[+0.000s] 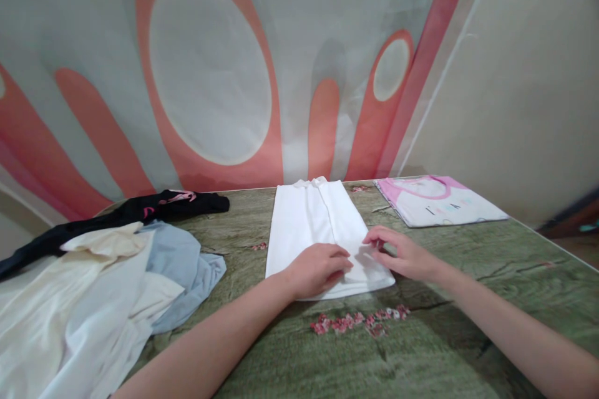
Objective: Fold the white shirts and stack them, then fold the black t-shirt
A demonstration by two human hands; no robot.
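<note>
A white collared shirt point(302, 218) lies folded into a neat rectangle on the table, its collar at the far end and a front placket running down the middle. My left hand point(319, 269) rests over the near left part of the shirt, palm down, with loosely bent fingers and nothing held. At the shirt's near right edge is my right hand point(395, 252), its thumb and fingers apart. Those fingertips are at the cloth; whether they press on it I cannot tell.
A folded pink and white T-shirt point(449, 202) lies at the right back. On the left are a rumpled cream and white garment pile point(88, 305), a light blue garment point(180, 268) and a black garment point(135, 209). Behind the wood-patterned table point(262, 355) stands a painted wall point(299, 25).
</note>
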